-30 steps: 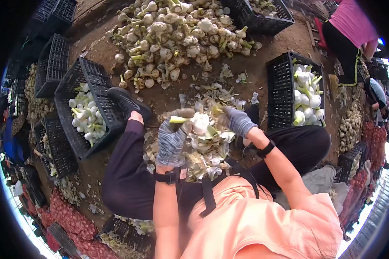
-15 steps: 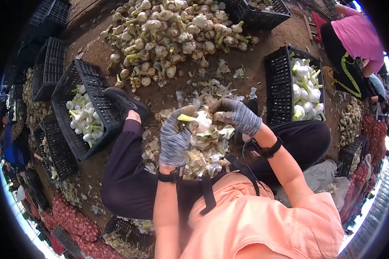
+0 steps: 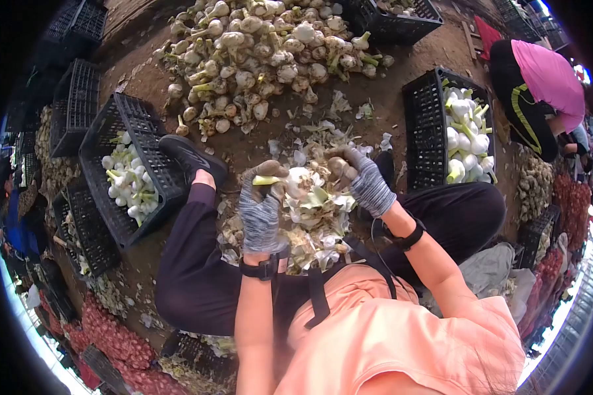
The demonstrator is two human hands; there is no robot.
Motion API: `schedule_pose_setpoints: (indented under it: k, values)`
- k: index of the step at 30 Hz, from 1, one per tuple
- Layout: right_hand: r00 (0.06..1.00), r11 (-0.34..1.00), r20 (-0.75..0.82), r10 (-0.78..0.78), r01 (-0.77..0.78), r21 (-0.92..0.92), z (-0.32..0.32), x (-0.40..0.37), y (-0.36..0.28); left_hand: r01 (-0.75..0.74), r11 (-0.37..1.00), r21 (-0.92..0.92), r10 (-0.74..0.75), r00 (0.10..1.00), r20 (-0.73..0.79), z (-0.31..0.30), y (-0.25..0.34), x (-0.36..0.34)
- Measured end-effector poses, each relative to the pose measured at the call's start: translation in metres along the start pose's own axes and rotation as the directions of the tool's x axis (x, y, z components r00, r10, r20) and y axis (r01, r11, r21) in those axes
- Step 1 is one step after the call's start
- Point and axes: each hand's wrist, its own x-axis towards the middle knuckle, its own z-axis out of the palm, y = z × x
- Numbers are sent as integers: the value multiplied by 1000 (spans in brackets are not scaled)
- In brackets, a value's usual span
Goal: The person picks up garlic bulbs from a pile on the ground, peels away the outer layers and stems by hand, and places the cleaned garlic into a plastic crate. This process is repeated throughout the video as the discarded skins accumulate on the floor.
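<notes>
My left hand, in a grey knitted glove with dirty fingertips, is closed round a garlic bulb. The pale green cut stem pokes out between thumb and fingers, and the white bulb faces right. Just right of the bulb and apart from it, my gloved right hand has its fingers curled together; whatever they may pinch is hidden. Loose garlic skins lie heaped on the ground beneath both hands, between my legs.
A large heap of unpeeled garlic lies ahead. Black crates of cleaned white garlic stand at left and right. Another crate is at the back. A person in a pink top bends over at far right. Red net sacks lie lower left.
My right hand has drawn slightly right, away from the bulb. My left hand has tilted, and the stem now lies more level. The person in pink has bent lower.
</notes>
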Motion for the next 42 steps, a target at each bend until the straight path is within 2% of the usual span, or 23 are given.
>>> schedule_pose_setpoints:
  k: [1,3,5,6,7,8,12,15,16,21,23,24,25,27,28,29,31,33,35,37,39,41,42]
  values:
    - [1000,999,7,-23,23,23,6,-3,-3,-29,998,63,27,999,25,2,-2,1]
    - [902,864,27,-431,420,-278,25,7,14,-78,991,109,72,995,64,10,-3,0]
    - [896,792,69,-439,422,-441,25,4,12,-47,995,84,44,998,35,13,-2,-1]
    - [979,975,78,-190,198,-98,22,1,4,-11,1000,10,10,999,32,9,-4,-1]
    - [982,966,181,54,-97,239,17,0,1,-13,1000,11,13,1000,25,6,-5,-1]
    - [961,943,247,123,-190,273,9,1,0,78,985,-155,-77,997,17,4,-6,-3]
    - [984,998,167,63,-60,-25,-1,6,21,182,880,-439,-177,983,54,0,-16,-2]
    - [986,970,92,136,-152,192,13,2,-2,186,879,-438,-184,982,46,-2,-22,-3]
    - [999,985,37,9,-15,170,22,-1,-6,174,906,-385,-171,984,42,-2,-23,-2]
    - [972,985,196,132,-151,88,24,14,16,268,763,-588,-294,954,54,-6,-25,1]
    - [978,989,178,-105,122,-87,14,22,59,340,496,-799,-494,867,62,-16,-34,0]
    - [988,983,143,62,-36,-180,13,19,47,360,439,-823,-545,835,75,-22,-39,2]
    - [987,983,149,62,-35,-180,19,17,36,355,441,-824,-543,837,70,-26,-45,4]
    - [962,962,-21,-271,271,-23,39,15,18,370,380,-847,-683,730,13,-31,-53,4]
    - [886,877,-19,-463,455,-152,50,17,7,354,347,-868,-638,768,59,-30,-53,6]
    - [880,812,73,-470,464,-354,56,12,-11,353,349,-868,-637,769,56,-28,-52,7]
    - [927,841,178,-329,373,-392,58,30,10,275,647,-711,-484,869,-105,-24,-40,8]
    - [974,976,137,-178,192,-98,51,50,31,236,560,-795,-516,850,-111,-35,-31,14]
    - [988,895,158,-1,71,-441,34,72,63,170,395,-903,-630,766,-131,-59,-26,30]
    - [969,720,236,68,117,-684,10,98,105,104,334,-937,-591,797,-122,-72,-5,46]
    - [992,639,129,-7,104,-762,-14,131,141,86,317,-944,-460,885,-74,-98,11,63]
    - [1000,565,5,7,0,-825,-24,157,121,-88,275,-957,-427,881,-204,-134,31,74]
    - [995,613,-79,-62,-25,-790,-28,171,119,-131,881,-454,-171,808,-564,-141,39,80]
